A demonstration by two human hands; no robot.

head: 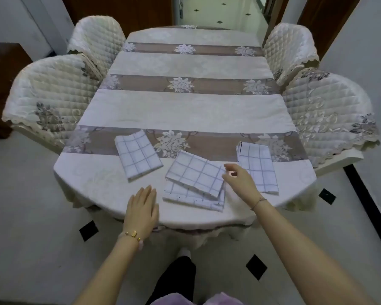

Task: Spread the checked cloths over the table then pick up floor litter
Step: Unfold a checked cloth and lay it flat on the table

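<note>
Checked cloths point(139, 155) lie folded on the tabletop point(185, 111), lower centre of the frame.
Right hand point(238, 179), fingers loosely apart and empty, hovers at the stacked pair point(194, 199); left hand point(142, 209) rests flat. Best to pinch one corner of the top cloth point(196, 173) only, then shake it open.

An oval table point(185, 111) under a cream-and-taupe striped floral tablecloth point(207, 81) stands between four chairs point(53, 89) in quilted cream covers. The pale tiled floor point(37, 194) carries black diamond insets point(88, 230); white walls point(365, 45) and dark wooden doors point(119, 14) flank a corridor point(220, 16).
</note>
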